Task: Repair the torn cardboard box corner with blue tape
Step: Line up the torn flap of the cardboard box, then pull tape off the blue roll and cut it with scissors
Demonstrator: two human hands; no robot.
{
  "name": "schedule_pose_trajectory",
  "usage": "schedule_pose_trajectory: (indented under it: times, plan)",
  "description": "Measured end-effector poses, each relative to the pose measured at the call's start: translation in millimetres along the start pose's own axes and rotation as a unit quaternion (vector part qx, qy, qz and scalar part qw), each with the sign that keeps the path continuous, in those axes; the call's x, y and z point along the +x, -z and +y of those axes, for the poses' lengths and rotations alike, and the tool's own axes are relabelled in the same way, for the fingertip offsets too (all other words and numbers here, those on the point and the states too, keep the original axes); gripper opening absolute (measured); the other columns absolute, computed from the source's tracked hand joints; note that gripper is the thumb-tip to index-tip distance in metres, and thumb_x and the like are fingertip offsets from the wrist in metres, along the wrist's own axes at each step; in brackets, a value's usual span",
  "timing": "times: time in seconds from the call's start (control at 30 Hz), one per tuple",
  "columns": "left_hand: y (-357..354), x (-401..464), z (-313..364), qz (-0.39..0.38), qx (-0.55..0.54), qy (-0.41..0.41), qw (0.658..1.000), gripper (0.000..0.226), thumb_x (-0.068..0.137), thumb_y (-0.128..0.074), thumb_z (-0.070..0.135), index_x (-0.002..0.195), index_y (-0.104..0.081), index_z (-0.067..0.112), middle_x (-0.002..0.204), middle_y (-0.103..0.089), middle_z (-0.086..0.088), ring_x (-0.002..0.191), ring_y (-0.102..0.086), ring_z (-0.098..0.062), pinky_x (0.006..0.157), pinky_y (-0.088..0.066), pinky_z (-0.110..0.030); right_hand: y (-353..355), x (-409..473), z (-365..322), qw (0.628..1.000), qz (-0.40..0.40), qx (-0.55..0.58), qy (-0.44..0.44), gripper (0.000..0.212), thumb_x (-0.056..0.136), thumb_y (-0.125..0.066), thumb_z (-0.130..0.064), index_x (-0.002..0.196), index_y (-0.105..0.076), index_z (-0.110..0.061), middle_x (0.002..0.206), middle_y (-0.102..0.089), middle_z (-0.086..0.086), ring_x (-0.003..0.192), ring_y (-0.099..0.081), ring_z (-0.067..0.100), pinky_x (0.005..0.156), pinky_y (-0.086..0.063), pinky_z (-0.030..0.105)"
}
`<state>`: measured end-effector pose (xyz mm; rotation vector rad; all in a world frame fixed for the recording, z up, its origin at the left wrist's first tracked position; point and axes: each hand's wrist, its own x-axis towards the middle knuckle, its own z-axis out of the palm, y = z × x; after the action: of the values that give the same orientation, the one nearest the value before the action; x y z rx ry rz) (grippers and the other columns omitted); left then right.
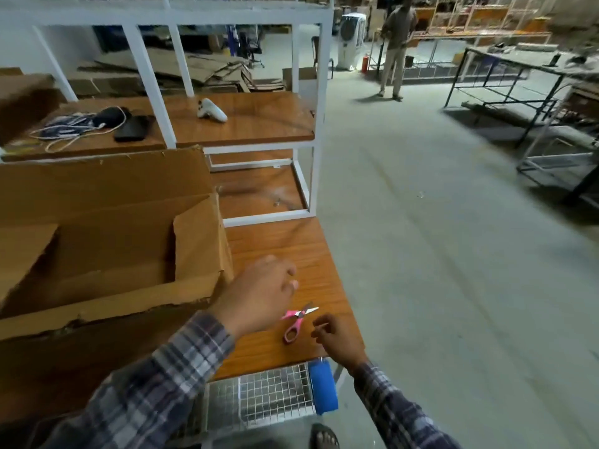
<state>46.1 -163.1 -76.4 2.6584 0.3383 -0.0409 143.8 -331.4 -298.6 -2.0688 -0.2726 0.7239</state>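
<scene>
**A:** Low in the middle of the frame, both hands hover over the desk (285, 241). The left hand (259, 293) has its fingers loosely curled with nothing in them; the right hand (337, 337) looks pinched at thumb and forefinger, but whether a thin end of tape sits in that pinch I cannot tell.

**B:** And the things for the job?

**A:** The cardboard box (107, 241) fills the left half of the frame, top open, flaps up, its near right corner just beside the left hand. The near edge looks ragged. The blue tape roll (322, 388) hangs at the desk's near edge, bottom centre, apart from the box. The pink scissors (296, 320) lie flat on the desk between the two hands.

**B:** Which way do the scissors lie?

**A:** Their long axis runs on a diagonal: handle loop toward the bottom of the frame, blade tips toward the upper right, blades slightly apart. The roll is seen nearly edge-on, so its hole faces sideways in the frame.

**B:** So how should this step go?

**A:** My judgement: pull out a strip long enough to wrap the corner onto both faces, keep it taut so it does not fold on itself, then take the scissors by the near loop and cut square. Press the torn edges together before laying tape.
</scene>
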Motion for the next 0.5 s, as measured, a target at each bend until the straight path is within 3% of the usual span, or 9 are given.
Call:
schedule_pose_trajectory:
  times: [0.13,0.23,0.27,0.33,0.4,0.47,0.5]
  plan:
    - [-79.4,-11.5,9.8,-0.062,0.022,-0.029,0.997,0.028,0.109,-0.052,0.032,0.134,-0.063,0.024,0.134,-0.059,0.005,0.124,-0.057,-0.019,0.104,-0.047,-0.037,-4.2,-17.9,36.3,0.993,0.099,-0.033,-0.051,0.006,0.093,-0.073,-0.016,0.09,-0.068,-0.018,0.098,-0.078,0.012,0.091,-0.072,0.027,0.08,-0.055,0.034]
    - [-136.8,-4.1,-8.0,-0.109,-0.004,0.002,0.994,0.028,0.108,-0.056,0.028,0.133,-0.064,0.02,0.141,-0.061,0.0,0.124,-0.058,-0.021,0.104,-0.049,-0.036,-11.2,-20.8,69.2,0.984,0.057,-0.119,-0.121,0.029,0.09,-0.077,-0.037,0.074,-0.059,-0.021,0.077,-0.07,0.001,0.083,-0.067,0.025,0.083,-0.054,0.036]
    - [-153.9,-0.9,-16.3,-0.12,-0.02,0.023,0.992,0.025,0.108,-0.056,0.026,0.13,-0.066,0.019,0.141,-0.061,-0.002,0.118,-0.06,-0.019,0.1,-0.051,-0.035,-14.0,-20.4,78.8,0.98,0.026,-0.135,-0.141,0.03,0.089,-0.078,-0.044,0.083,-0.062,-0.019,0.081,-0.068,-0.002,0.086,-0.066,0.022,0.086,-0.054,0.035]
    - [-183.7,2.9,-30.3,-0.135,-0.057,0.074,0.986,0.022,0.108,-0.055,0.021,0.125,-0.067,0.015,0.136,-0.064,-0.005,0.103,-0.064,-0.018,0.089,-0.056,-0.034,-17.1,-20.6,93.7,0.983,-0.035,-0.081,-0.164,0.057,0.087,-0.082,-0.05,0.125,-0.064,-0.012,0.122,-0.071,0.003,0.111,-0.066,0.022,0.094,-0.052,0.032]
    - [-209.1,5.3,-39.7,-0.14,-0.087,0.131,0.978,0.021,0.108,-0.054,0.018,0.123,-0.068,0.015,0.125,-0.068,-0.005,0.101,-0.068,-0.02,0.09,-0.06,-0.037,-17.5,-19.4,104.2,0.979,-0.095,0.062,-0.17,0.082,0.09,-0.084,-0.038,0.154,-0.042,-0.009,0.15,-0.054,0.009,0.12,-0.06,0.02,0.088,-0.05,0.024]
    - [-232.6,5.4,-47.9,-0.129,-0.109,0.177,0.97,0.015,0.105,-0.056,0.018,0.113,-0.069,0.021,0.114,-0.068,-0.002,0.1,-0.067,-0.02,0.091,-0.06,-0.039,-18.4,-17.7,110.1,0.965,-0.14,0.159,-0.155,0.078,0.092,-0.084,-0.026,0.154,-0.038,-0.02,0.148,-0.052,0.003,0.112,-0.062,0.009,0.079,-0.052,0.018]
    - [-243.8,5.7,-51.2,-0.114,-0.117,0.193,0.968,0.013,0.103,-0.057,0.017,0.104,-0.068,0.023,0.11,-0.066,0.001,0.099,-0.066,-0.02,0.09,-0.059,-0.039,-19.5,-14.5,112.2,0.958,-0.153,0.189,-0.152,0.071,0.091,-0.084,-0.023,0.148,-0.042,-0.027,0.147,-0.054,-0.001,0.113,-0.064,0.009,0.083,-0.054,0.02]
